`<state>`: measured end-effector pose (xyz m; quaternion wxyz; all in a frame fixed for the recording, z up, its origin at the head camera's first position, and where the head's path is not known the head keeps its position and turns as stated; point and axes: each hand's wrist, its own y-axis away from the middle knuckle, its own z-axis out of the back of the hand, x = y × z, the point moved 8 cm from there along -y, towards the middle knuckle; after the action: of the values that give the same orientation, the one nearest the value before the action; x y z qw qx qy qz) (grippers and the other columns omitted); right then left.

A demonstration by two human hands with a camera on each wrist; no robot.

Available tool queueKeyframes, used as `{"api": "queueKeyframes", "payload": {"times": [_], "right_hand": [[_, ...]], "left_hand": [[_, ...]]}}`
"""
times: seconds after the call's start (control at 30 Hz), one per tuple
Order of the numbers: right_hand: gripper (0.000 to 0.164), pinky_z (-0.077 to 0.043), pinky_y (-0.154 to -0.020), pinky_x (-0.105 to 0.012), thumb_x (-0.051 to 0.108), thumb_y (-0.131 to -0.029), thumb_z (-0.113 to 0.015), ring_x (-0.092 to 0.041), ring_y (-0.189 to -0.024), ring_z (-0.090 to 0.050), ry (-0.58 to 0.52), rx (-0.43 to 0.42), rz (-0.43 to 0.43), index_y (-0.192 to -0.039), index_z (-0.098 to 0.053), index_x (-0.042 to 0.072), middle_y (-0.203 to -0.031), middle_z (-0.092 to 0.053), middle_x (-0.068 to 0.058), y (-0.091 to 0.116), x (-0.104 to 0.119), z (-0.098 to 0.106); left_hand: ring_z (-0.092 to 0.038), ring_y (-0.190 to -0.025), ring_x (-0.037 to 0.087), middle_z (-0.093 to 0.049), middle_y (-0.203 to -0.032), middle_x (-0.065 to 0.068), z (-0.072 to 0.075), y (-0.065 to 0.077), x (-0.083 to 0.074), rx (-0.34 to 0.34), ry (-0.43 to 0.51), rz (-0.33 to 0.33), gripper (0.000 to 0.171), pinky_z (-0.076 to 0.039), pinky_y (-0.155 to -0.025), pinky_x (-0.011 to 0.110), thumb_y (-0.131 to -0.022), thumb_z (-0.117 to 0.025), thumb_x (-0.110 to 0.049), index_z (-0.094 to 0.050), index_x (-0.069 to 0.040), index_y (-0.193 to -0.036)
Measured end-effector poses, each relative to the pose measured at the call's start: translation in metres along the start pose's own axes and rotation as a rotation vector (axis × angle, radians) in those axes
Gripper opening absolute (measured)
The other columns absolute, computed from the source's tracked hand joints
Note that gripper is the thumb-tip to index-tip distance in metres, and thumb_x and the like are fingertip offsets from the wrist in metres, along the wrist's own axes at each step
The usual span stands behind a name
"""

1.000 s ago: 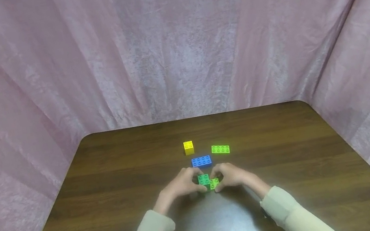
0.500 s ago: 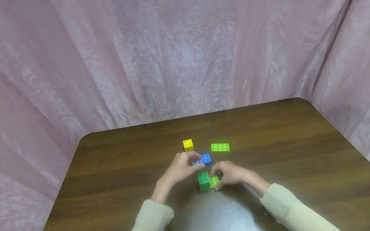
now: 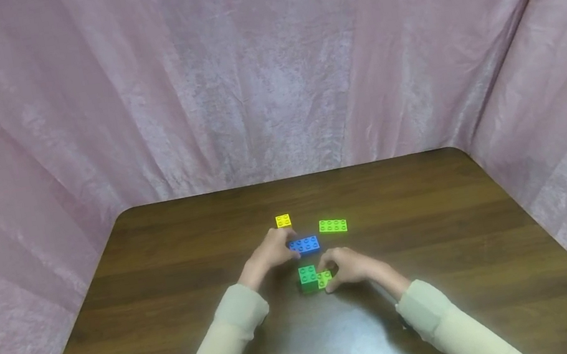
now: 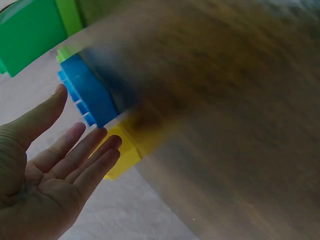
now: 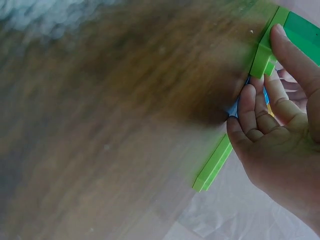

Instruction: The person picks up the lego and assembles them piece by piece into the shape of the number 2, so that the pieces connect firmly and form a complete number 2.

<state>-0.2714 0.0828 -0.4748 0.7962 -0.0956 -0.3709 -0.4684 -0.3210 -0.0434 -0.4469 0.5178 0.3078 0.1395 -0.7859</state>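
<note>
My left hand (image 3: 273, 248) is at the left end of a blue brick (image 3: 305, 245), thumb and fingers spread apart. In the left wrist view the fingers reach past the blue brick (image 4: 86, 91) and the palm holds nothing. A dark green brick (image 3: 308, 278) sits on the left part of a thin lime green brick (image 3: 324, 280). My right hand (image 3: 349, 265) pinches the bare right end of that thin lime brick. In the right wrist view the thumb and fingers lie against the lime brick (image 5: 263, 55).
A yellow brick (image 3: 283, 221) stands beyond the left hand. Another thin lime green brick (image 3: 333, 226) lies to the right of it. All rest on a dark wooden table (image 3: 185, 232), with pink curtains (image 3: 272, 78) behind its far edge.
My left hand has left the dark green brick and moved forward to the blue brick. The right hand keeps its pinch on the thin lime brick.
</note>
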Motion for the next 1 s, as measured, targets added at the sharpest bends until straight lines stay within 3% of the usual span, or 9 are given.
{"api": "queueKeyframes", "payload": {"times": [0.43, 0.73, 1.0], "right_hand": [[0.041, -0.052, -0.096, -0.046, 0.015, -0.07, -0.084, -0.028, -0.105, -0.063, -0.008, 0.006, 0.002, -0.107, -0.068, 0.006, -0.11, -0.069, -0.01, 0.0, -0.002, 0.001], [0.041, -0.051, -0.098, -0.048, 0.013, -0.071, -0.083, -0.03, -0.107, -0.063, -0.025, 0.02, 0.022, -0.108, -0.067, 0.005, -0.111, -0.069, -0.012, 0.0, -0.001, 0.001], [0.042, -0.051, -0.099, -0.048, 0.014, -0.071, -0.083, -0.029, -0.108, -0.063, -0.044, 0.032, 0.018, -0.109, -0.067, 0.005, -0.112, -0.069, -0.011, -0.001, -0.005, 0.0]], "left_hand": [[-0.066, -0.107, 0.027, -0.068, -0.122, 0.016, -0.006, -0.004, 0.013, -0.015, -0.074, 0.085, 0.042, -0.054, -0.097, 0.044, -0.082, -0.076, -0.008, -0.064, -0.002, -0.122], [-0.067, -0.107, 0.028, -0.069, -0.119, 0.016, -0.009, -0.007, 0.013, -0.026, -0.112, 0.044, 0.038, -0.055, -0.095, 0.042, -0.083, -0.075, -0.01, -0.066, -0.001, -0.119], [-0.066, -0.108, 0.03, -0.068, -0.118, 0.019, -0.007, -0.004, 0.008, -0.043, -0.036, 0.013, 0.035, -0.055, -0.096, 0.043, -0.084, -0.073, -0.005, -0.065, 0.002, -0.118]]}}
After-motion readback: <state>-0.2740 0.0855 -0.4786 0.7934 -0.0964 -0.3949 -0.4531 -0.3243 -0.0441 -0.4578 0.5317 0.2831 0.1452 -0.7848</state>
